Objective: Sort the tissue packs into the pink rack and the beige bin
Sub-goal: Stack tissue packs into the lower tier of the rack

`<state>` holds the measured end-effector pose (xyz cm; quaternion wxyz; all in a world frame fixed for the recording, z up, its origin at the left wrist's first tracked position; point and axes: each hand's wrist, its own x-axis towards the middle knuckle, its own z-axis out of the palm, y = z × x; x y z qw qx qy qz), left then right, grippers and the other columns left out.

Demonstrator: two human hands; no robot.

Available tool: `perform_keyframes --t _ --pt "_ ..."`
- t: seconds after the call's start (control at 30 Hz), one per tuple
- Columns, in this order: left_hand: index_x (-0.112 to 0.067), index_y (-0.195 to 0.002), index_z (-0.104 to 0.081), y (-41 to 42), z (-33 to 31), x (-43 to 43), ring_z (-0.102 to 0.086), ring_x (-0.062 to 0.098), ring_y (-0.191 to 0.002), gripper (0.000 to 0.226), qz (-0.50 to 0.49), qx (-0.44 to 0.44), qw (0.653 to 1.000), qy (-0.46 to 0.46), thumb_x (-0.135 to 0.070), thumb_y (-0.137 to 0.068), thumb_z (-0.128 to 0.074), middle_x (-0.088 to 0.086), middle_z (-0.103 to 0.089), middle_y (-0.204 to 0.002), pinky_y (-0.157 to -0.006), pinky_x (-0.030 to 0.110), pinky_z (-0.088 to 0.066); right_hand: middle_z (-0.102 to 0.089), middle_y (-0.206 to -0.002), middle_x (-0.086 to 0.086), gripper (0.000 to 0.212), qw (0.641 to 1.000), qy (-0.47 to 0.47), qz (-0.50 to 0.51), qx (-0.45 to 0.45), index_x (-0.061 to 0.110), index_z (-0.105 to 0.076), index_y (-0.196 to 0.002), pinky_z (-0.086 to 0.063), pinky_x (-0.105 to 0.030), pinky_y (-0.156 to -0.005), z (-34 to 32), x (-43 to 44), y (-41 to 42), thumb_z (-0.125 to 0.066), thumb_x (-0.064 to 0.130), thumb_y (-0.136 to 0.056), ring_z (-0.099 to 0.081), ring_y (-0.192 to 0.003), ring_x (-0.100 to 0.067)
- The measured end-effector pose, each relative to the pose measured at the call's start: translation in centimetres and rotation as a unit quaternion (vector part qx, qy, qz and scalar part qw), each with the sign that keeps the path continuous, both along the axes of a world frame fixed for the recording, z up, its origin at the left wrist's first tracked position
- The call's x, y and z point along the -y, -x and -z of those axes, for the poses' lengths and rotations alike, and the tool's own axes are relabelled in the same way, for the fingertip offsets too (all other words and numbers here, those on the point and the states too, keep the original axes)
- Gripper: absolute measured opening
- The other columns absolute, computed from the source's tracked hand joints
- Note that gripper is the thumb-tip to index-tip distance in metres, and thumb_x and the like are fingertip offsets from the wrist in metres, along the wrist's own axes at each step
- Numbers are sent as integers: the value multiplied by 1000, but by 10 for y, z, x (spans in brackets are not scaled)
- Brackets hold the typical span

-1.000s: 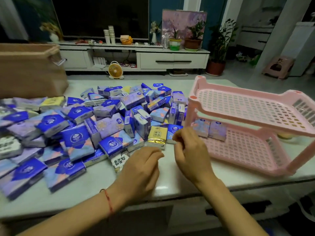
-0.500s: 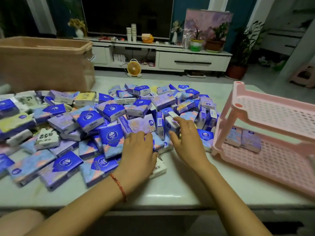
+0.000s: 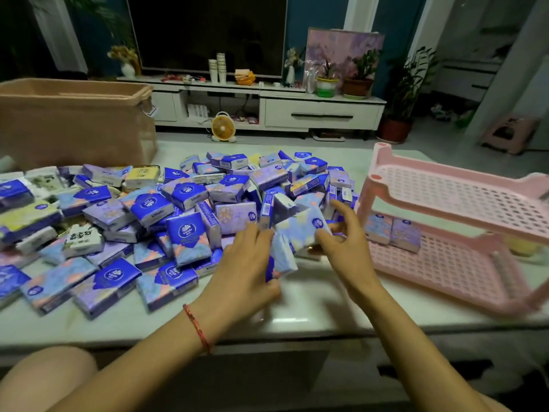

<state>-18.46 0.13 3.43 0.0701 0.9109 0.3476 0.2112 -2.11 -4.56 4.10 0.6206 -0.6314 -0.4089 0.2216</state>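
Several blue and purple tissue packs (image 3: 184, 203) lie heaped across the white table (image 3: 297, 319). The beige bin (image 3: 74, 126) stands at the back left. The pink two-tier rack (image 3: 463, 200) stands on the right, with two purple packs (image 3: 392, 233) on its lower shelf. My left hand (image 3: 246, 263) grips a pale blue pack (image 3: 282, 260) at the heap's near edge. My right hand (image 3: 344, 242) holds a light purple pack (image 3: 303, 227), tilted and raised just above the pile, left of the rack.
A few yellow and white packs (image 3: 142, 175) sit among the blue ones at the left. Bare tabletop runs along the near edge in front of my hands. A TV stand (image 3: 267, 105), a small fan (image 3: 222, 129) and potted plants (image 3: 356, 78) stand beyond the table.
Both hands went from pressing on the heap to each lifting a pack from its near edge. The camera view has come in closer to the table.
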Motion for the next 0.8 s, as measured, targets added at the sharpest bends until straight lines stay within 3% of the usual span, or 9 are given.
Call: perform_keyframes --t 0.07,0.2,0.3,0.4,0.53,0.6,0.73,0.8 --pt "-14 -115 -47 5 7 16 -52 27 -94 59 28 9 999 14 -34 -60 -47 6 -48 -103 -78 38 -49 -55 -81 -12 57 987 50 -68 -137 32 -41 -123 -59 -38 -68 -7 29 -6 -47 -11 -86 -60 -69 -24" --pt "-20 -118 -45 -8 0 49 -41 11 -106 56 102 16 993 49 -36 -64 -47 -3 -41 -114 -88 16 -35 -61 -95 -14 38 968 96 -104 -207 12 -58 -103 -59 -29 -61 -18 85 -39 -37 -13 -85 -65 -73 -22" --pt "-28 -121 -35 -49 -22 67 -39 14 -108 59 170 6 985 22 -20 -67 -58 -2 -40 -119 -87 20 -37 -60 -85 -13 24 967 81 -8 -241 2 -55 -104 -57 -25 -53 -16 115 -75 -48 -10 -85 -63 -62 -16" --pt "-29 -125 -39 -93 -38 79 -42 22 -109 59 185 11 983 -11 -14 -72 -59 3 -40 -120 -86 32 -42 -55 -71 -9 19 960 71 129 -236 1 -55 -104 -39 -14 -36 -8 119 -104 -57 -1 -85 -50 -39 -3" --pt "-27 -129 -39 -150 -29 84 -42 23 -106 53 164 -15 986 -33 -13 -81 -55 2 -37 -118 -77 32 -37 -59 -73 -9 18 930 24 254 -263 2 -62 -97 -42 -24 -55 10 97 -137 -61 4 -79 -51 -61 -19" --pt "-27 -130 -37 -170 -19 76 -43 24 -107 51 146 -23 988 -50 -15 -84 -52 2 -37 -117 -74 31 -32 -61 -79 -13 26 934 39 284 -215 8 -59 -97 -44 -29 -57 18 85 -153 -66 17 -74 -54 -62 -23" --pt "-28 -138 -29 -199 -5 51 -41 25 -119 57 92 -27 995 -37 -15 -86 -48 3 -34 -130 -89 31 -36 -65 -95 -24 31 925 89 345 -135 23 -35 -81 -54 -50 -74 34 64 -182 -66 20 -77 -65 -82 -39" --pt "-27 -139 -29 -211 -5 44 -39 27 -121 59 94 4 995 -40 -13 -85 -49 5 -35 -131 -95 32 -35 -63 -103 -26 25 922 143 351 -78 22 -40 -84 -53 -49 -80 32 57 -183 -65 22 -79 -64 -91 -38"
